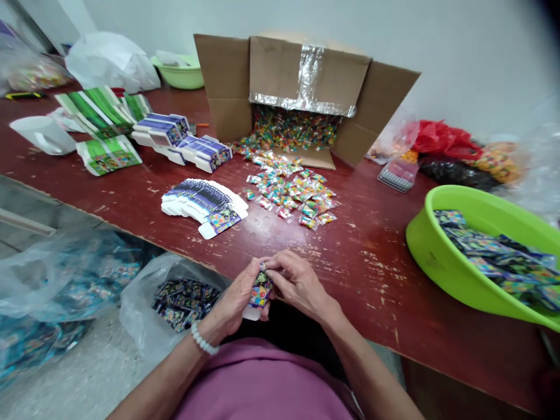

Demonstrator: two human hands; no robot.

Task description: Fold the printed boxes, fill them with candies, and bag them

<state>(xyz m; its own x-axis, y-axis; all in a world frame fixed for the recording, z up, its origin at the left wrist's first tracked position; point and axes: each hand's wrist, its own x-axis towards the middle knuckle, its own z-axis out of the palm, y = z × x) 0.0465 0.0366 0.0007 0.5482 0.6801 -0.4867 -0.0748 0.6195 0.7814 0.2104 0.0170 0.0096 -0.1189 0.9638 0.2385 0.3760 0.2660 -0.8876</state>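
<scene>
Both hands meet at the near edge of the dark red table [371,274]. My left hand [236,300] grips a small colourful printed box [261,291] from the left and below. My right hand [297,283] pinches the top of the same box, fingers curled over its upper end. A white bead bracelet sits on my left wrist. A pile of small wrapped candies [291,189] lies on the table beyond my hands. A fanned stack of flat box blanks [203,204] lies to the left of the candies.
An open cardboard carton [301,87] on its side spills candies at the back. A green basin [441,259] of finished packs sits right. More blank stacks [184,140] and a white mug [41,135] lie left. A plastic bag [179,300] of packs hangs below the table edge.
</scene>
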